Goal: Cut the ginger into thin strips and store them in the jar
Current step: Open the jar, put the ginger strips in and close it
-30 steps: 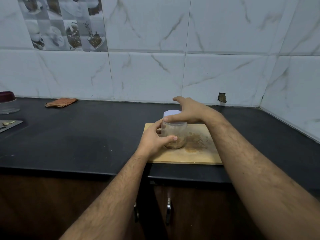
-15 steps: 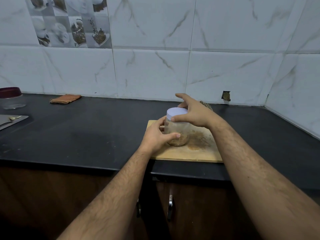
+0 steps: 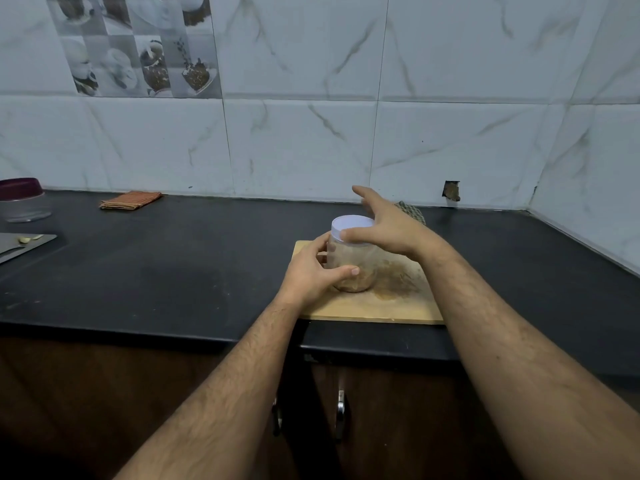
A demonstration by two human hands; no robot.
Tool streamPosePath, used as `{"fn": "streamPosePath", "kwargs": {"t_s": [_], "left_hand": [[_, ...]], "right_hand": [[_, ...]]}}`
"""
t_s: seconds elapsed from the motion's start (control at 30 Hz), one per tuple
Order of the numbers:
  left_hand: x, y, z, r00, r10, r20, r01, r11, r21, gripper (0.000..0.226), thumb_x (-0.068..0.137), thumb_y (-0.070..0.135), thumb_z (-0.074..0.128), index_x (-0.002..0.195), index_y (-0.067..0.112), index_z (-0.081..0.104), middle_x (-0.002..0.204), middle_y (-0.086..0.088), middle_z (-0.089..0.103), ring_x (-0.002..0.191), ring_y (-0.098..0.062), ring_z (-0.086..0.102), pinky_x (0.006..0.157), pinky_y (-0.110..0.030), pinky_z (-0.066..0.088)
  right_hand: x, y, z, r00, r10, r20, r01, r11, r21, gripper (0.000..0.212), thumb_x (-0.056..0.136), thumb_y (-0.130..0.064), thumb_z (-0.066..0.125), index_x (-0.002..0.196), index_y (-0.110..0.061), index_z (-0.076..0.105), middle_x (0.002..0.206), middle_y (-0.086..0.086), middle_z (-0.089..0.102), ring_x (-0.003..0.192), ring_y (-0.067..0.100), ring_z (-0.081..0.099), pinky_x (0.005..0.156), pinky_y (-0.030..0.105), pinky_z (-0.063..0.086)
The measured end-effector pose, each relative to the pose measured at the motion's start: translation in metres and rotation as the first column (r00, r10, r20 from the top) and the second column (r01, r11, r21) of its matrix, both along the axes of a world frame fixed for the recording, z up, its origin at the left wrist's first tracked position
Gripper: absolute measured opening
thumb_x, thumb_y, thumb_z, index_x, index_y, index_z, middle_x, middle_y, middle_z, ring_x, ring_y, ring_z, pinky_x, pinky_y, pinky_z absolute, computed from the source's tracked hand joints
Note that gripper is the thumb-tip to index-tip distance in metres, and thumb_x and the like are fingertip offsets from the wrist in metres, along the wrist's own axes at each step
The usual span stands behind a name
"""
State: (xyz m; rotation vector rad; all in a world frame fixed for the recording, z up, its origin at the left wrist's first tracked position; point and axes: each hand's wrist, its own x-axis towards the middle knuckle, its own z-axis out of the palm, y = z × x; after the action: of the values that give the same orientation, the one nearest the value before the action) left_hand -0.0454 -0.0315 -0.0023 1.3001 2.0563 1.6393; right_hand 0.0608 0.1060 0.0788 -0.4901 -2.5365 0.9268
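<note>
Surface: black stone counter (image 3: 173, 278), matte, with white marble-veined wall tiles (image 3: 301, 147) behind and on the right side wall; a printed decorative tile panel (image 3: 138, 46) sits upper left. Brown cabinet doors (image 3: 398, 427) below, with metal handles.

Left edge: clear container with maroon lid (image 3: 22, 199), contents not discernible. Just in front of it, a steel blade or tray (image 3: 24, 245) carrying a small pale piece. Further back, a folded orange cloth (image 3: 130, 200) near the wall.

Centre-right: wooden cutting board (image 3: 367, 306) at the counter's front edge, stained brown with residue to the right of the jar. The jar (image 3: 353, 261), clear plastic, stands upright on the board, the ginger strips (image 3: 356, 282) filling its lower part. White lid (image 3: 351, 227) on top.

Left hand (image 3: 311, 271) grips the jar body, fingers and thumb curled round it. Right hand (image 3: 384, 226) holds the lid, thumb on its near rim, index finger extended forward; other fingers hidden behind the lid.
</note>
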Motion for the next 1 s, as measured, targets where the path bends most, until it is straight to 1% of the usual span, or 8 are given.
{"fn": "streamPosePath", "kwargs": {"t_s": [0.13, 0.2, 0.3, 0.43, 0.53, 0.67, 0.83, 1.0], "left_hand": [[0.000, 0.000, -0.001, 1.000, -0.001, 0.006, 0.001, 1.000, 0.008, 0.066, 0.071, 0.034, 0.086, 0.127, 0.044, 0.052, 0.105, 0.029, 0.056, 0.098, 0.004, 0.058, 0.075, -0.011, 0.044], [0.000, 0.000, -0.001, 1.000, -0.002, 0.005, 0.002, 1.000, 0.006, 0.064, 0.072, 0.034, 0.085, 0.125, 0.045, 0.051, 0.105, 0.029, 0.056, 0.097, 0.006, 0.058, 0.074, -0.010, 0.043], [-0.001, 0.001, -0.001, 1.000, -0.003, 0.000, 0.003, 1.000, 0.004, 0.061, 0.072, 0.033, 0.085, 0.118, 0.049, 0.048, 0.104, 0.028, 0.055, 0.095, 0.007, 0.057, 0.072, -0.009, 0.043], [-0.002, 0.002, -0.002, 1.000, -0.001, 0.006, 0.001, 1.000, 0.000, 0.073, 0.072, 0.036, 0.085, 0.136, 0.037, 0.048, 0.108, 0.030, 0.050, 0.098, 0.005, 0.055, 0.073, -0.009, 0.042], [-0.002, 0.002, -0.002, 1.000, 0.003, 0.006, -0.003, 1.000, -0.002, 0.078, 0.073, 0.037, 0.084, 0.141, 0.032, 0.046, 0.111, 0.029, 0.050, 0.103, 0.002, 0.055, 0.074, -0.008, 0.041], [-0.002, 0.002, -0.001, 1.000, -0.012, -0.005, 0.012, 1.000, 0.004, 0.073, 0.074, 0.032, 0.084, 0.138, 0.033, 0.048, 0.106, 0.030, 0.051, 0.095, 0.008, 0.055, 0.067, -0.002, 0.044], [-0.005, 0.003, -0.004, 1.000, -0.024, 0.019, 0.024, 1.000, 0.000, 0.080, 0.075, 0.035, 0.083, 0.144, 0.029, 0.044, 0.110, 0.033, 0.046, 0.108, -0.002, 0.055, 0.076, -0.008, 0.043], [-0.009, 0.004, -0.005, 0.998, -0.058, 0.015, 0.059, 0.998, -0.012, 0.072, 0.076, 0.031, 0.083, 0.139, 0.033, 0.048, 0.111, 0.028, 0.052, 0.104, 0.004, 0.057, 0.071, -0.004, 0.045]], "right_hand": [[0.003, -0.001, -0.004, 0.996, -0.064, -0.065, 0.067, 0.997, 0.036, 0.100, 0.072, -0.046, 0.084, 0.153, -0.028, 0.028, 0.125, -0.003, 0.054, 0.115, 0.015, 0.053, 0.096, 0.032, 0.043], [0.002, -0.001, -0.005, 0.987, -0.132, -0.092, 0.143, 0.981, 0.128, 0.104, 0.070, -0.056, 0.082, 0.154, -0.029, 0.026, 0.134, 0.001, 0.047, 0.123, 0.017, 0.047, 0.101, 0.036, 0.041], [0.004, 0.003, -0.004, 0.999, 0.014, -0.052, -0.018, 0.997, -0.078, 0.100, 0.073, -0.047, 0.081, 0.154, -0.035, 0.024, 0.152, 0.003, 0.039, 0.136, 0.016, 0.042, 0.111, 0.037, 0.037], [0.004, 0.001, -0.009, 0.997, -0.024, -0.068, 0.024, 1.000, -0.007, 0.096, 0.073, -0.042, 0.084, 0.152, -0.029, 0.031, 0.130, 0.000, 0.053, 0.115, 0.014, 0.052, 0.100, 0.032, 0.042], [0.003, -0.001, -0.011, 0.998, -0.027, -0.058, 0.028, 1.000, 0.005, 0.100, 0.073, -0.053, 0.082, 0.153, -0.029, 0.027, 0.143, 0.000, 0.043, 0.129, 0.014, 0.042, 0.108, 0.035, 0.037], [0.005, 0.000, -0.013, 0.995, 0.061, -0.083, -0.073, 0.986, -0.149, 0.083, 0.083, -0.026, 0.078, 0.152, -0.027, 0.032, 0.145, 0.003, 0.046, 0.127, 0.011, 0.048, 0.109, 0.033, 0.038], [0.004, -0.002, -0.013, 0.995, -0.050, -0.081, 0.048, 0.999, -0.024, 0.096, 0.071, -0.046, 0.086, 0.150, -0.027, 0.034, 0.131, -0.002, 0.049, 0.119, 0.015, 0.050, 0.101, 0.033, 0.042], [0.006, 0.002, -0.016, 0.993, 0.051, -0.105, -0.075, 0.969, -0.237, 0.086, 0.071, -0.036, 0.079, 0.147, -0.029, 0.039, 0.140, -0.001, 0.049, 0.124, 0.012, 0.051, 0.109, 0.033, 0.040]]}}
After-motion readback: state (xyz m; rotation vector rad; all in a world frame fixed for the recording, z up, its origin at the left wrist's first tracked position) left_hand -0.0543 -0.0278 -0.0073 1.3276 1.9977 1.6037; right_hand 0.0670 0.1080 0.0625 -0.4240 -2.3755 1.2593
